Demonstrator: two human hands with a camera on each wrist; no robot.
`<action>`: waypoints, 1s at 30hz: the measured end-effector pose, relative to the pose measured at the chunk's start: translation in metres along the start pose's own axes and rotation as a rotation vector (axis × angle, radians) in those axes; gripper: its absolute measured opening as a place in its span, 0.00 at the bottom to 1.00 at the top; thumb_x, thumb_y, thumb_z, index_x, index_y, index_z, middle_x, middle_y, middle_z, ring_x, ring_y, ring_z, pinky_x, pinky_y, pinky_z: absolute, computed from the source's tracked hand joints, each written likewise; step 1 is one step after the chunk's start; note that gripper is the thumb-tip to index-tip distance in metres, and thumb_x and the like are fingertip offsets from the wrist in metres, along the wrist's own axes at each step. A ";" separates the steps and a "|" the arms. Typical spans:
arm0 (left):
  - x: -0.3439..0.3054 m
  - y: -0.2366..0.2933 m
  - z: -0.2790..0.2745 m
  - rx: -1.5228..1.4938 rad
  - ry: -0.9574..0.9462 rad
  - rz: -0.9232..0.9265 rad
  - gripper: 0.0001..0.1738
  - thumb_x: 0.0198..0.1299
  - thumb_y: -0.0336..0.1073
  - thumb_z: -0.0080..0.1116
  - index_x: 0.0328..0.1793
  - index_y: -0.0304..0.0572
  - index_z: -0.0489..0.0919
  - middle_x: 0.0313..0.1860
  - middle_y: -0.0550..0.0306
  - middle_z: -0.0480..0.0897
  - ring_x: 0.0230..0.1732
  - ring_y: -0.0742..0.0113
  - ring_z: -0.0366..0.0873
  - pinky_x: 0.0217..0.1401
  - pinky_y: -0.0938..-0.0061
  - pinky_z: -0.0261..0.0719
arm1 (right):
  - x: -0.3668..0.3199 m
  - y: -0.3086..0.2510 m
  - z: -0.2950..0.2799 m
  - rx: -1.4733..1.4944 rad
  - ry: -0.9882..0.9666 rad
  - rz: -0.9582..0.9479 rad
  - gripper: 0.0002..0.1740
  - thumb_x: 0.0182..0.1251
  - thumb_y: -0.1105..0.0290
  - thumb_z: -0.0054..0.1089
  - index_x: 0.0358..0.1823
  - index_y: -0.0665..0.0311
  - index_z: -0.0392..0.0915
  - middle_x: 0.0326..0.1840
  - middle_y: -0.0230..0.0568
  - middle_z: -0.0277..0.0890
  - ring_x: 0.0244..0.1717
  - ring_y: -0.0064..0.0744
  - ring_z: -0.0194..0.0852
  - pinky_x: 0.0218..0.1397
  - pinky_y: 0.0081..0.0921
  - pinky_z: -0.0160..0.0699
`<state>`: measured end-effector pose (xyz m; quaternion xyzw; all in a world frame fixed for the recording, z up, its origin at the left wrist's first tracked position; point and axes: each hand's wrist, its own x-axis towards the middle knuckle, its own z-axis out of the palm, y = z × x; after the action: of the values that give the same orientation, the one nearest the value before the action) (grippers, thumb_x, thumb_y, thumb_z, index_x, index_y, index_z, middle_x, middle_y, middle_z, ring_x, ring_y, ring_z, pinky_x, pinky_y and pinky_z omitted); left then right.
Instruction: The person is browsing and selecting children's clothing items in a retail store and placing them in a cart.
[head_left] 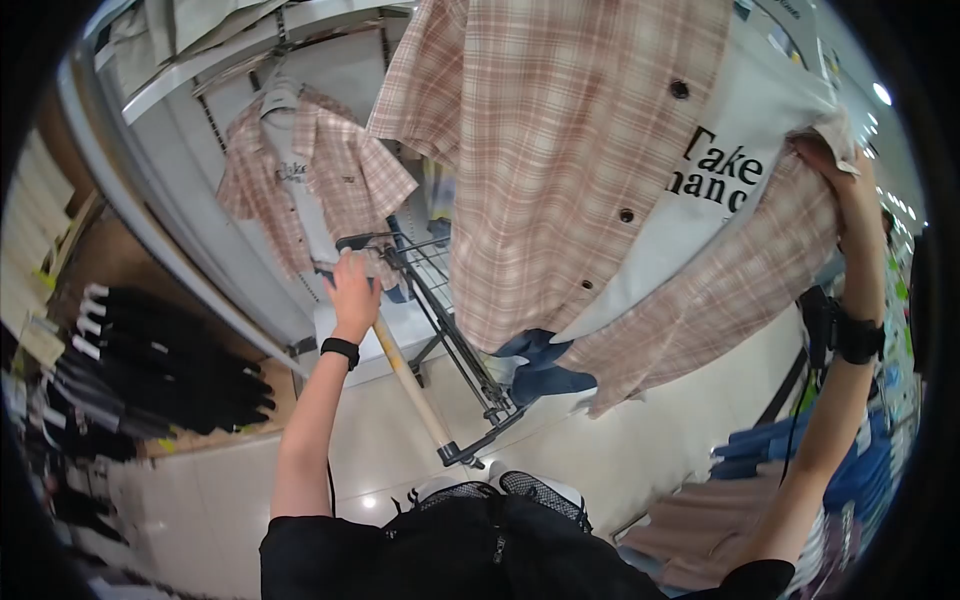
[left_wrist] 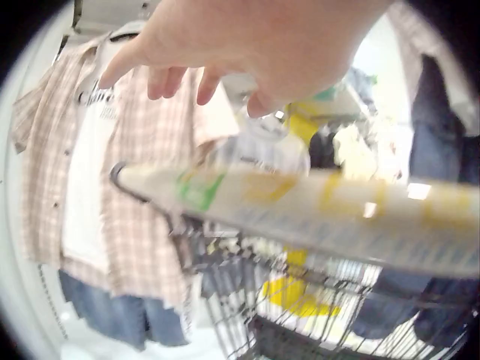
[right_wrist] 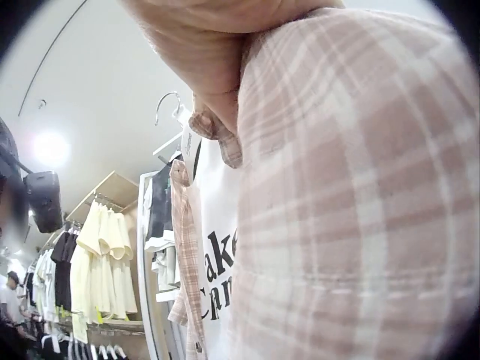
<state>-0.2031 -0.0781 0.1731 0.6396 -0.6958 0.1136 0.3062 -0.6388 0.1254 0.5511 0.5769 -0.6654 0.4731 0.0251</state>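
Observation:
My right hand (head_left: 846, 185) grips a pink-and-white plaid shirt (head_left: 560, 150) near its shoulder and collar, holding it up at the right. Inside the open shirt is a white T-shirt (head_left: 735, 130) with black lettering, on a hanger whose hook (right_wrist: 168, 105) shows in the right wrist view. Blue denim (head_left: 550, 380) hangs below its hem. My left hand (head_left: 352, 292) is over the end of a shopping cart's pale handle bar (head_left: 405, 375). In the left wrist view its loosely bent fingers (left_wrist: 174, 81) are above the bar, apart from it.
A similar plaid shirt set (head_left: 330, 190) hangs on the wall behind the cart (head_left: 440, 310). Black garments (head_left: 165, 360) hang at the left. Folded clothes (head_left: 700, 520) lie at the lower right, and a rack of pale yellow clothes (right_wrist: 105, 255) stands beyond.

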 end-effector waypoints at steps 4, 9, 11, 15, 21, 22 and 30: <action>0.023 0.029 -0.094 -0.642 0.121 0.140 0.27 0.55 0.37 0.52 0.59 0.37 0.61 0.60 0.45 0.61 0.62 0.52 0.57 0.64 0.60 0.52 | 0.030 -0.004 0.012 0.037 -0.098 -0.158 0.26 0.45 0.58 0.62 0.44 0.68 0.73 0.40 0.40 0.74 0.37 0.29 0.73 0.41 0.23 0.69; 0.043 0.068 -0.279 -0.827 0.396 0.351 0.38 0.53 0.54 0.45 0.65 0.40 0.55 0.62 0.52 0.61 0.65 0.59 0.54 0.65 0.66 0.48 | 0.068 -0.019 0.044 0.051 -0.196 -0.366 0.29 0.45 0.55 0.61 0.45 0.68 0.72 0.41 0.41 0.74 0.39 0.29 0.73 0.45 0.22 0.67; 0.044 0.067 -0.335 -0.608 0.322 0.560 0.44 0.46 0.57 0.47 0.68 0.44 0.50 0.66 0.51 0.57 0.68 0.57 0.49 0.67 0.58 0.40 | 0.076 -0.031 0.061 0.050 -0.251 -0.405 0.28 0.46 0.55 0.61 0.45 0.68 0.72 0.41 0.41 0.74 0.40 0.29 0.73 0.45 0.22 0.67; 0.029 0.088 -0.401 -0.415 0.048 0.552 0.45 0.45 0.50 0.56 0.67 0.43 0.48 0.65 0.51 0.55 0.65 0.61 0.51 0.63 0.68 0.48 | 0.063 -0.074 0.098 0.206 -0.217 -0.678 0.22 0.51 0.61 0.59 0.45 0.66 0.73 0.40 0.39 0.75 0.39 0.27 0.73 0.45 0.21 0.67; 0.042 -0.004 -0.477 0.032 0.247 0.061 0.26 0.53 0.41 0.54 0.56 0.34 0.67 0.51 0.52 0.73 0.48 0.69 0.72 0.48 0.78 0.68 | -0.025 -0.176 0.146 0.423 -0.009 -0.916 0.19 0.45 0.61 0.66 0.41 0.57 0.79 0.34 0.41 0.78 0.33 0.24 0.75 0.40 0.20 0.71; 0.038 -0.002 -0.483 0.064 0.268 -0.024 0.25 0.54 0.41 0.54 0.55 0.34 0.68 0.50 0.51 0.74 0.47 0.69 0.73 0.48 0.78 0.68 | -0.021 -0.186 0.153 0.551 -0.169 -0.983 0.18 0.48 0.62 0.64 0.40 0.60 0.79 0.33 0.39 0.78 0.33 0.24 0.74 0.39 0.20 0.71; -0.029 -0.070 -0.502 0.985 0.453 0.118 0.17 0.56 0.37 0.50 0.48 0.34 0.76 0.40 0.52 0.80 0.41 0.65 0.77 0.45 0.79 0.69 | -0.035 -0.203 0.229 0.912 -0.192 -1.336 0.12 0.58 0.65 0.54 0.35 0.68 0.74 0.31 0.35 0.76 0.29 0.21 0.71 0.36 0.15 0.68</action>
<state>0.0049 0.2107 0.5352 0.6268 -0.5115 0.5782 0.1058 -0.3492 0.0239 0.5263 0.8436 0.0779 0.5312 0.0074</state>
